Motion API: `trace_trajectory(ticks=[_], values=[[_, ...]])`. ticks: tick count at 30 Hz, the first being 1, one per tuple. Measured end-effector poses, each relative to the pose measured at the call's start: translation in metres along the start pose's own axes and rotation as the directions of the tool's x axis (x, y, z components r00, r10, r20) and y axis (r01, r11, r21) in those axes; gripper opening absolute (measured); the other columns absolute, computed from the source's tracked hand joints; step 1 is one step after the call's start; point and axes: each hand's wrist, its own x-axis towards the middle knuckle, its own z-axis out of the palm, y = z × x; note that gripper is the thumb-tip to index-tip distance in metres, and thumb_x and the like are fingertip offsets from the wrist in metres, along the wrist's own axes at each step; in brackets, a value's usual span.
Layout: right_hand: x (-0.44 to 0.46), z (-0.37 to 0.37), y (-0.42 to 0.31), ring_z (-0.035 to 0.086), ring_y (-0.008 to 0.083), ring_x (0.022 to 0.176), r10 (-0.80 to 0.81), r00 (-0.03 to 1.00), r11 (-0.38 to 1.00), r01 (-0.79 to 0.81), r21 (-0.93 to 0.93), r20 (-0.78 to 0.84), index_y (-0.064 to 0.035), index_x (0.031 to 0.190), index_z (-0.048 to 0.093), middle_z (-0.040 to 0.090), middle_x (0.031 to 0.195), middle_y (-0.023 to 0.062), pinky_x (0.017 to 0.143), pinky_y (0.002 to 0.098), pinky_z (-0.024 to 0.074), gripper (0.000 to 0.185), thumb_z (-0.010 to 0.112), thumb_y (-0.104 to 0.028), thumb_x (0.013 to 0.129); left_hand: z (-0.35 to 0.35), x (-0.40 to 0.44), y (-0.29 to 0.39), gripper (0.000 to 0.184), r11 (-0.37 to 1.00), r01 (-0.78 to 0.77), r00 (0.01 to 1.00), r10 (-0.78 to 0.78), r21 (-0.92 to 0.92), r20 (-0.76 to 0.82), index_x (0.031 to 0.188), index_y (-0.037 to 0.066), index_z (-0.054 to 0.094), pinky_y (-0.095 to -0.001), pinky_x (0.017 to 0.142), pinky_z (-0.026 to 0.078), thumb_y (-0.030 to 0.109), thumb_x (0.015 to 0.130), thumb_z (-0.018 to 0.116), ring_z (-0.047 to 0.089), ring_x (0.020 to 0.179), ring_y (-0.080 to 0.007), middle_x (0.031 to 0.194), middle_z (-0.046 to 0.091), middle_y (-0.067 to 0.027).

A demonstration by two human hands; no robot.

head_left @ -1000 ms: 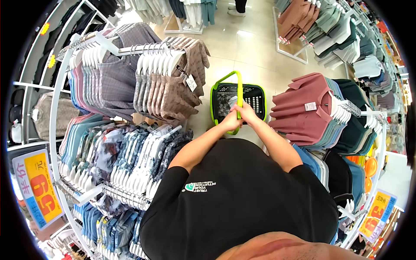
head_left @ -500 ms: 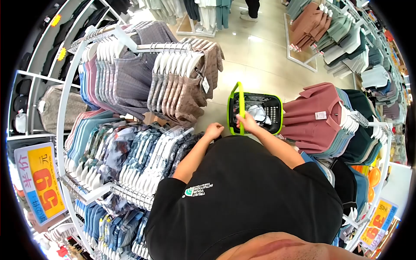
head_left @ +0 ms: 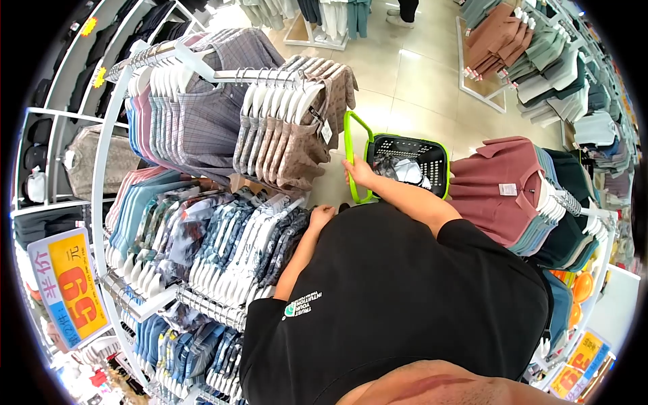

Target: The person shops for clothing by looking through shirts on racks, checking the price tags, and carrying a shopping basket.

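Observation:
My right hand (head_left: 359, 173) is closed around the lime-green handle (head_left: 349, 145) of a black shopping basket (head_left: 432, 152) with a green rim. The handle leans out to the left of the basket. Inside lies a bundle of white and grey fabric or packaging (head_left: 408, 171), its kind unclear. My left hand (head_left: 322, 216) is curled shut with nothing visible in it. It is right beside the patterned blue and white shirts (head_left: 251, 233) on the left rack; whether it touches them I cannot tell.
Checked shirts (head_left: 223, 108) and brown patterned shirts (head_left: 293, 152) hang on the white rack (head_left: 101, 169) at left. Dusty-pink polo shirts (head_left: 503, 179) hang close to the basket's right. Price signs (head_left: 69, 287) flank the aisle. Tiled floor (head_left: 398, 94) lies ahead, where a person's shoe (head_left: 399, 21) shows.
My right hand has moved left, swinging the handle outward from over the basket. The basket sits slightly further right in view. My left hand has drawn slightly back toward the left rack.

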Motion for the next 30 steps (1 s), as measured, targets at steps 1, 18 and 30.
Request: trace_trajectory(ticks=[1, 18, 30], values=[[0.007, -0.01, -0.005, 0.057, 0.0186, 0.056, 0.0, 1.0, 1.0, 0.0, -0.019, -0.016, -0.0029, 0.104, 0.045, 0.055, 0.071, 0.0074, 0.052, 0.0352, 0.0526, 0.028, 0.051, -0.03, 0.099, 0.003, 0.0, -0.009, 0.035, 0.997, 0.032, 0.999, -0.03, 0.077, -0.019, 0.105, -0.001, 0.068, -0.0363, 0.079, 0.052, 0.028, 0.086, 0.064, 0.069, 0.079, -0.0268, 0.088, 0.072, -0.0131], [0.073, -0.194, -0.048, 0.056, 0.0222, 0.061, 0.052, 0.985, 0.911, 0.019, 0.413, -0.161, -0.0041, 0.1, 0.046, 0.055, 0.076, 0.0084, 0.06, 0.0396, 0.054, 0.027, 0.049, -0.031, 0.1, 0.103, -0.004, -0.069, 0.035, 0.974, 0.226, 0.923, -0.215, -0.003, -0.319, 0.089, 0.002, 0.073, -0.0384, 0.08, 0.051, 0.035, 0.08, 0.063, 0.068, 0.088, -0.0339, 0.089, 0.07, -0.0188], [0.157, -0.161, -0.082, 0.058, 0.0256, 0.067, 0.042, 0.999, 0.947, -0.043, 0.319, 0.01, -0.0009, 0.105, 0.04, 0.056, 0.083, 0.0134, 0.064, 0.0421, 0.056, 0.03, 0.048, -0.029, 0.101, 0.191, -0.114, -0.104, 0.035, 0.861, 0.467, 0.776, -0.508, -0.199, -0.374, 0.091, 0.005, 0.074, -0.0382, 0.08, 0.051, 0.035, 0.079, 0.063, 0.068, 0.091, -0.0317, 0.094, 0.071, -0.019]])
